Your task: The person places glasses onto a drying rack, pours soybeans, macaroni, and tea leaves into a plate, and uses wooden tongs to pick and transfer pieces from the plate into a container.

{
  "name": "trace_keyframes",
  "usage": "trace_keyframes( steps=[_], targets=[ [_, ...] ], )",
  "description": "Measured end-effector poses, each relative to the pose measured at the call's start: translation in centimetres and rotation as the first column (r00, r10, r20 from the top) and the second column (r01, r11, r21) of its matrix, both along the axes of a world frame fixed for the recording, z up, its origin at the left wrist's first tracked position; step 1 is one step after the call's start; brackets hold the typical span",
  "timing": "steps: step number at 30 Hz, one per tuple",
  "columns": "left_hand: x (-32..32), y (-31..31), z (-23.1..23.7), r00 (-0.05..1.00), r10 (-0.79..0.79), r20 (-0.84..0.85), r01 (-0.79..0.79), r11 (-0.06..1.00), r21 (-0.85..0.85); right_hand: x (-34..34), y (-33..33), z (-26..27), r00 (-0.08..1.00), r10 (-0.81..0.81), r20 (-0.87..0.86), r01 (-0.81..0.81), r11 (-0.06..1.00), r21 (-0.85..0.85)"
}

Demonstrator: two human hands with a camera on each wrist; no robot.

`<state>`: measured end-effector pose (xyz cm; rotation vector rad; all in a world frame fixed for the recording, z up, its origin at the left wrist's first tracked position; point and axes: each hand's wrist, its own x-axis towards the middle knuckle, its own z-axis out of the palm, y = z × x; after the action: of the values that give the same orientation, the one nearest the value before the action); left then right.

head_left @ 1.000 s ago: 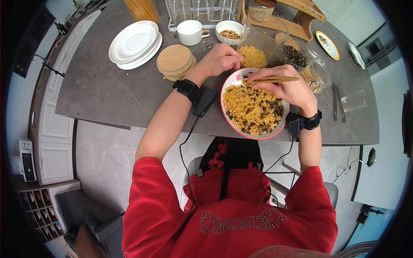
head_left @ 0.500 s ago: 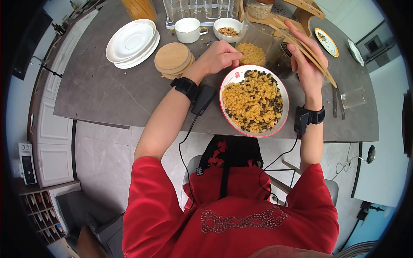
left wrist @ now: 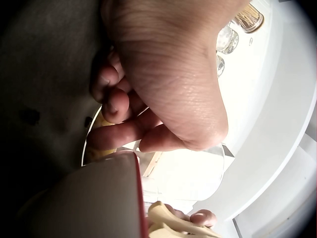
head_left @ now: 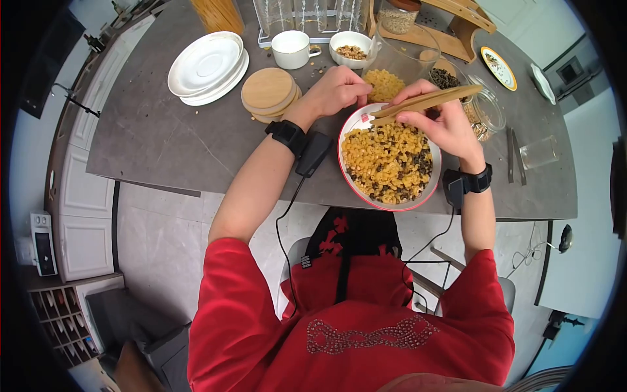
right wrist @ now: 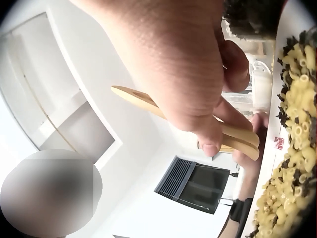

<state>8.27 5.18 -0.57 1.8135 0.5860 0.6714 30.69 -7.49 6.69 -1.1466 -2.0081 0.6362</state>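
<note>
In the head view my right hand [head_left: 450, 130] grips a pair of wooden tongs [head_left: 428, 103] over the far rim of a white, red-edged bowl [head_left: 341, 153]. Macaroni [head_left: 392, 160] mixed with dark, shrivelled bits fills this bowl. The right wrist view shows thumb and fingers pinching the tongs [right wrist: 237, 141], whose tips have little gap between them. My left hand [head_left: 336, 91] rests loosely curled at the bowl's far left edge, beside a tall glass jar [head_left: 408, 55] with macaroni in its bottom. Its fingers [left wrist: 116, 136] overlap the jar and bowl rim in the left wrist view.
Wooden coasters [head_left: 269, 89] and stacked white plates [head_left: 206, 65] lie to the left. A white cup [head_left: 290, 49] and a small bowl of nuts [head_left: 351, 52] stand behind. On the right are jars of dark bits [head_left: 446, 78] and grains, metal tongs [head_left: 516, 157] and a glass [head_left: 539, 151].
The right hand swung up and right, off the bowl, with the wooden tongs half a second ago. It is now back over the bowl's far rim. My left hand has stayed put.
</note>
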Motion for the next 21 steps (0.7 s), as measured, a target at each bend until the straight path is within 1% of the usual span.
trace_keyframes(
  steps=[2,3,7,9,10,11,12,13,14,16,18,20,21],
  targets=[
    [-0.1,0.1,-0.1,1.000,-0.011,-0.014,0.011,1.000,-0.005,0.8,0.6,-0.1,0.992,0.046,-0.120,-0.053,0.997,-0.057],
    [-0.1,0.2,-0.2,1.000,-0.008,-0.008,0.007,1.000,-0.009,1.4,0.4,0.4,0.993,0.019,-0.114,-0.035,0.989,-0.143],
    [-0.1,0.3,-0.3,1.000,-0.015,0.005,0.015,0.999,-0.028,2.2,-0.5,0.1,0.989,0.048,-0.136,-0.066,0.989,-0.130],
    [-0.1,0.3,-0.2,1.000,-0.013,0.002,0.013,1.000,-0.027,2.1,-0.6,-1.4,0.960,0.034,-0.278,-0.057,0.996,-0.074],
    [-0.1,0.2,-0.3,1.000,-0.011,0.000,0.011,0.999,-0.031,2.1,-0.6,-1.5,0.957,0.022,-0.289,-0.047,0.996,-0.077],
    [-0.2,0.2,-0.4,1.000,-0.027,-0.012,0.026,0.999,-0.038,2.1,-0.7,-1.2,0.989,0.078,-0.123,-0.073,0.996,0.042],
    [-0.2,0.2,-0.4,1.000,-0.024,-0.002,0.024,0.998,-0.064,2.1,-0.9,-0.9,0.992,0.110,0.055,-0.117,0.982,0.151],
    [-0.2,0.4,-0.3,1.000,-0.020,0.008,0.021,0.996,-0.086,2.0,-1.2,-0.6,0.990,0.101,0.098,-0.112,0.988,0.108],
    [-0.1,0.5,-0.4,0.999,-0.034,-0.001,0.034,0.996,-0.086,2.0,-1.2,-0.7,0.992,0.087,0.089,-0.097,0.989,0.109],
    [-0.2,0.5,-0.4,0.999,-0.032,0.017,0.033,0.995,-0.099,2.1,-1.2,-0.9,0.988,0.127,0.083,-0.137,0.982,0.133],
    [-0.2,0.5,-0.4,1.000,-0.027,0.002,0.027,0.996,-0.086,2.2,-1.5,-0.6,0.988,0.139,0.072,-0.147,0.982,0.115],
    [-0.2,0.5,-0.3,1.000,-0.016,-0.010,0.015,0.997,-0.076,2.1,-1.6,-0.6,0.975,0.213,0.062,-0.216,0.975,0.043],
    [-0.3,0.6,-0.3,1.000,-0.029,-0.002,0.029,0.996,-0.086,2.0,-1.7,-0.6,0.975,0.214,0.060,-0.217,0.975,0.040]
  ],
)
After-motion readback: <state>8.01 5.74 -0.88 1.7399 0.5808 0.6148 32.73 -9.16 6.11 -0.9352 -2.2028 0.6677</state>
